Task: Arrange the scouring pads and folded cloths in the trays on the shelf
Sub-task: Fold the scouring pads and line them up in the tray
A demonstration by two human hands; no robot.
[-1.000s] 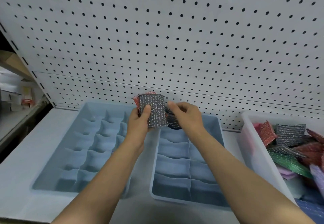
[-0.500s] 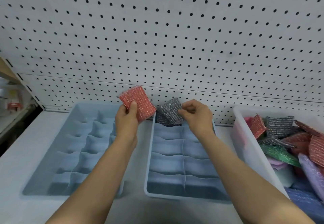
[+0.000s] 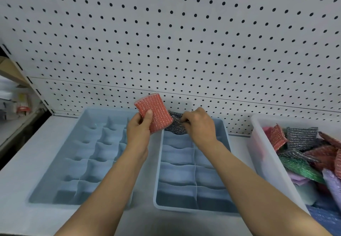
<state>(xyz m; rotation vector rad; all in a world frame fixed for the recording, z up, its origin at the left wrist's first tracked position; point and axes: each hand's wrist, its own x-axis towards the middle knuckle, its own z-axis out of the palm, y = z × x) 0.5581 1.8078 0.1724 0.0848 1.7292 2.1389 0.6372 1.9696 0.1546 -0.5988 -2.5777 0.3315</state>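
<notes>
One broad white pegboard [image 3: 184,41] fills the back of our view, and below it the pale shelf [image 3: 22,162] carries everything else. Next in size, two blue divided trays sit side by side: the left tray [image 3: 103,152] with many small cells, the right tray [image 3: 177,171] with wider ones. Every cell we can see is bare except at the far end of the right tray. At the right edge a clear bin [image 3: 262,152] holds a loose heap of scouring pads in red, grey, green and purple.

Our left hand [image 3: 138,128] is clamped on a red scouring pad [image 3: 155,112], thumb on its near face and fingers behind. It holds the pad upright above the gap between the trays. Our right hand [image 3: 199,125] pinches a dark grey scouring pad [image 3: 175,125] with curled fingers, low over the back cell of the right tray. Whether the pad touches that cell's floor we cannot tell.

We judge these pads light, soft and springy, with a rough mesh unlikely to slip. Gripping the short edges and squeezing slightly should let each one stand on edge inside a cell.
</notes>
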